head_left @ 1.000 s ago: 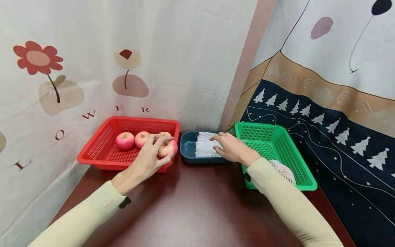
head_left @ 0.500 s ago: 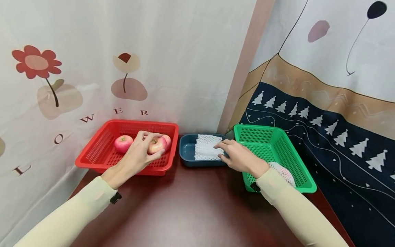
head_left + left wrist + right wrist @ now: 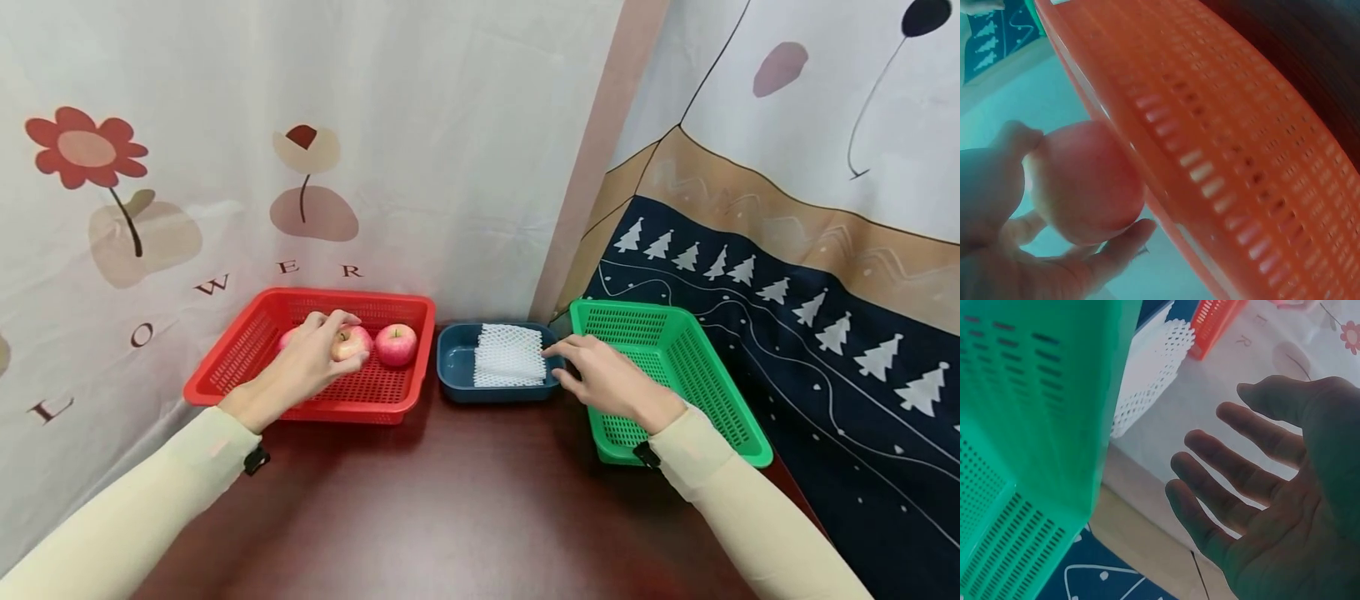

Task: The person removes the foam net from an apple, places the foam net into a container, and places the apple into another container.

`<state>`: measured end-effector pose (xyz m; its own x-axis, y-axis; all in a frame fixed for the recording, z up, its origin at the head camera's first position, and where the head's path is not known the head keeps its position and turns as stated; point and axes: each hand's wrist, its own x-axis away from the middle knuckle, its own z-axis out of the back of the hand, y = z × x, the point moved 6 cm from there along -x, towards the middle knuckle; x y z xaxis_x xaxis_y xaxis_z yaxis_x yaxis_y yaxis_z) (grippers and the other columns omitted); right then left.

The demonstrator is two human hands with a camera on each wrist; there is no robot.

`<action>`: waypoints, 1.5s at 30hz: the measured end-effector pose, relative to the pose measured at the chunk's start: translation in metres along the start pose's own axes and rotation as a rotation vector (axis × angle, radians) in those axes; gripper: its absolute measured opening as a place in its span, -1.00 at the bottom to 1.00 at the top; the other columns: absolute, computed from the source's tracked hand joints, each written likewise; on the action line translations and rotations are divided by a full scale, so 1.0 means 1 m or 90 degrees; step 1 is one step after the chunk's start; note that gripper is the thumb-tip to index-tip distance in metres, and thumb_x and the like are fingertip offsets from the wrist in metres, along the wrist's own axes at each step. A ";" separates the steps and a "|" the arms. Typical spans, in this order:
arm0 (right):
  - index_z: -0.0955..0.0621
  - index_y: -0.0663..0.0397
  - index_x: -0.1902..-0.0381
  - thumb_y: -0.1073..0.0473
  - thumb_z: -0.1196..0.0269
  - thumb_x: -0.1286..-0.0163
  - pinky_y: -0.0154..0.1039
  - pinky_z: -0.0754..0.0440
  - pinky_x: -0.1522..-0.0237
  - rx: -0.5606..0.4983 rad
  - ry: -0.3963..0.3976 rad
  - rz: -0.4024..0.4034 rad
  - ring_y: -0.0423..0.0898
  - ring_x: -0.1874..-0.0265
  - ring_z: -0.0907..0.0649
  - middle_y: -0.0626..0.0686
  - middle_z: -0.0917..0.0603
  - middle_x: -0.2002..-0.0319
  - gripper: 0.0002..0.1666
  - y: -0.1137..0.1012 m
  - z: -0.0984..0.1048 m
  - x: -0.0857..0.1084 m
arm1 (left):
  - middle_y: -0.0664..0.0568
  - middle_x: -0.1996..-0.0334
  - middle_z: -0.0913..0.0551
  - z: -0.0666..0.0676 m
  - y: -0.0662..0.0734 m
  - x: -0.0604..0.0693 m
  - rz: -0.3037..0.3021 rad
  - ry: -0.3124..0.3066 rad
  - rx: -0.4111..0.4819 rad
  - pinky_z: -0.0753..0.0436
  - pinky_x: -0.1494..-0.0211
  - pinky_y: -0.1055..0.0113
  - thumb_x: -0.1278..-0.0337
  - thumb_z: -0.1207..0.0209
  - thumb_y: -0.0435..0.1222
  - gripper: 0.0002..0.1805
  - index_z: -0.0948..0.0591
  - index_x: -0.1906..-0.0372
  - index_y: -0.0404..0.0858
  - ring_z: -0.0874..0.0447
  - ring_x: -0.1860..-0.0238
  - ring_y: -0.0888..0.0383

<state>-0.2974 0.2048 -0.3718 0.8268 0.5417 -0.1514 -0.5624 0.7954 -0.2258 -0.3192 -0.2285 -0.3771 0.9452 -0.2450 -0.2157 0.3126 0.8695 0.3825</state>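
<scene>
My left hand (image 3: 303, 358) grips an apple (image 3: 351, 342) over the red basket (image 3: 386, 411), thumb on one side and fingers on the other. In the left wrist view this apple (image 3: 1085, 181) shows above the basket's rim. A second apple (image 3: 396, 344) sits at the basket's right side, and part of another apple (image 3: 287, 337) shows behind my hand. Holding nothing, my right hand (image 3: 603, 377) hovers between the blue tray (image 3: 455, 367) and the green basket (image 3: 712, 375). Its fingers (image 3: 1229, 465) are spread and relaxed. White foam netting (image 3: 510, 356) lies in the blue tray.
All three containers stand along the back of a dark reddish table (image 3: 450, 508). A printed curtain (image 3: 465, 167) hangs directly behind them. My right forearm covers part of the green basket, including where a net-wrapped fruit was visible.
My left hand has moved left across the red basket with the apple, uncovering the one at its right side. My right hand has drawn back rightward from the foam netting.
</scene>
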 end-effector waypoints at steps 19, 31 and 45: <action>-0.76 0.05 -0.48 0.17 -0.36 -0.76 0.34 -0.73 -0.53 0.011 -0.015 -0.033 0.31 -0.51 -0.72 0.25 -0.78 -0.46 -0.57 0.034 0.015 0.021 | -0.42 -0.03 -0.71 0.009 -0.054 -0.006 0.031 -0.136 -0.097 -0.71 -0.07 -0.26 -0.31 -0.48 -0.11 -0.36 -0.63 -0.33 -0.42 -0.64 -0.10 -0.33; -0.75 0.10 -0.51 0.16 -0.36 -0.76 0.40 -0.64 -0.60 0.008 -0.028 -0.055 0.36 -0.56 -0.69 0.26 -0.78 -0.48 -0.54 0.056 0.020 0.032 | -0.23 0.19 -0.68 0.006 -0.073 -0.013 0.043 -0.243 -0.123 -0.69 0.00 0.02 -0.24 -0.55 -0.18 -0.39 -0.61 -0.22 -0.45 -0.65 0.11 -0.13; -0.75 0.14 -0.48 0.16 -0.36 -0.76 0.43 -0.64 -0.58 0.010 -0.039 -0.060 0.40 -0.53 -0.70 0.29 -0.79 -0.45 -0.55 0.070 0.028 0.039 | -0.39 0.05 -0.63 -0.002 -0.087 -0.007 0.131 -0.367 -0.120 -0.67 -0.02 0.01 -0.47 -0.51 -0.14 -0.38 -0.44 -0.26 -0.41 -0.65 0.05 -0.23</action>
<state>-0.3043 0.2894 -0.3667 0.8745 0.4798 -0.0707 -0.4828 0.8474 -0.2208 -0.3529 -0.3010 -0.4110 0.8994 -0.2101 0.3834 0.1465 0.9711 0.1885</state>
